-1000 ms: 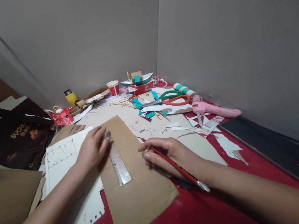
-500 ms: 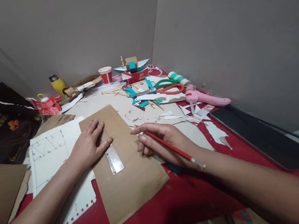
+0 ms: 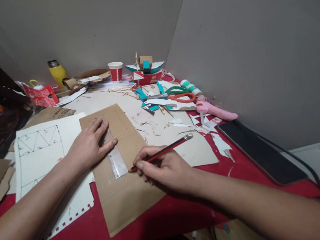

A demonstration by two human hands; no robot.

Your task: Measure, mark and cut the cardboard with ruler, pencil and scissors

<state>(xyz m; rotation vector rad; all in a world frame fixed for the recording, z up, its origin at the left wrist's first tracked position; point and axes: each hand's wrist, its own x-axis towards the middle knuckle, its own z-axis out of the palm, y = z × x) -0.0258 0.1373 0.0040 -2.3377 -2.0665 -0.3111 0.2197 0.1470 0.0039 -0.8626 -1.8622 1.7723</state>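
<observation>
A metal ruler (image 3: pixel 117 164) lies lengthwise on a brown cardboard sheet (image 3: pixel 129 204). My left hand (image 3: pixel 91 143) presses it down, fingers spread flat and thumb apart, covering its upper part. In my right hand (image 3: pixel 161 167) is a red and black pencil (image 3: pixel 171 146), held in a writing grip. Its tip touches the cardboard beside the ruler's near right corner. Under my left forearm is a white notebook page (image 3: pixel 42 169) with a drawn row of triangles. Faint pencil lines show on the cardboard's far part.
Behind the cardboard are scissors (image 3: pixel 182 95) among paper scraps, a paper cup (image 3: pixel 115 72), a small model boat (image 3: pixel 145 67) and a yellow bottle (image 3: pixel 57 73). A pink glue gun (image 3: pixel 216 111) and a black phone-like slab (image 3: pixel 258 154) are at the right.
My right hand has come down and nearer, turning the pencil from pointing back to upright-tilted, with its tip now at the ruler's edge. My left hand stays on the ruler; the view has shifted slightly.
</observation>
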